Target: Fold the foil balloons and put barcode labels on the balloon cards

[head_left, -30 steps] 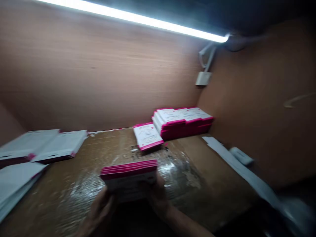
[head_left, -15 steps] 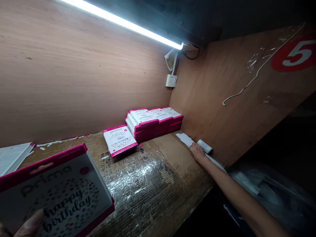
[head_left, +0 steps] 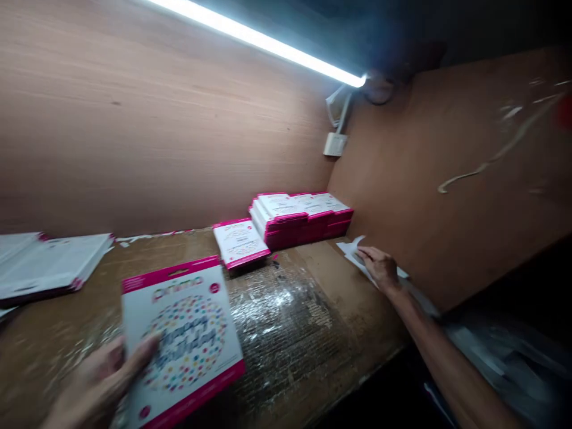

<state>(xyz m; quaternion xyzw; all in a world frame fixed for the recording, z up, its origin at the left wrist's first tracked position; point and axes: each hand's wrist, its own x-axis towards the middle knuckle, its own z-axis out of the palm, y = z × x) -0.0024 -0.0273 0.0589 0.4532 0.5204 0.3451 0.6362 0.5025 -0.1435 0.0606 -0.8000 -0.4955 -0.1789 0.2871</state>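
Note:
My left hand (head_left: 100, 372) grips a flat white and pink "prima happy birthday" packet (head_left: 187, 333) by its left side, thumb on the front, held above the bench. On the right, my right hand (head_left: 379, 265) has its fingers pinched on a white paper slip (head_left: 358, 243), whose end curls up. More white slips (head_left: 351, 250) lie flat under it on the cardboard. A similar packet (head_left: 241, 241) lies at the back, beside stacked packets (head_left: 304, 214) in the corner. Motion blurs both hands a little.
Piles of white packets (head_left: 49, 265) lie at the left. Clear tape covers the cardboard-topped bench (head_left: 286, 333). Wooden panels stand behind and at right, with a switch box (head_left: 335, 144) in the corner and a tube light (head_left: 268, 42) above. Clear plastic bags (head_left: 500, 357) are at lower right.
My left hand has brought the packet rightward and more upright. My right hand has lifted the end of a slip off the bench. The view has turned left.

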